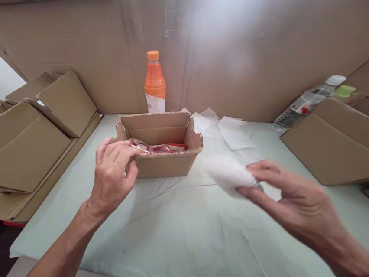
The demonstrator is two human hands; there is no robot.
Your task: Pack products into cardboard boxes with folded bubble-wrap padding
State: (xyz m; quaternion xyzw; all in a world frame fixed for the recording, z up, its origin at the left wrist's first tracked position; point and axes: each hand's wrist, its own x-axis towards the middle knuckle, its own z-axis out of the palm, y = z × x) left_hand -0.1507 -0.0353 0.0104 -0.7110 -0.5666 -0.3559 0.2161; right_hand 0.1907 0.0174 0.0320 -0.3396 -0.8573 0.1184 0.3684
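A small open cardboard box (161, 166) stands in the middle of the table. My left hand (114, 169) grips its near left corner, fingers over the rim and thumb against the outside. Inside the box lie red and white packets (169, 148), partly hidden by the front wall. To the right of the box, my right hand (283, 192) pinches a soft white bundle (229, 175) between thumb and fingers. The bundle is blurred, so whether anything is wrapped in it cannot be seen. Behind my right hand, thin white sheets (234, 133) lie flat on the cloth.
An orange drink bottle (154, 82) stands behind the box, against a tall cardboard wall (243, 41). Larger cardboard boxes (22, 145) line the left side. At the right, a clear plastic bottle (308, 102) leans beside another cardboard box (338, 145). A pale green cloth (180, 230) covers the table.
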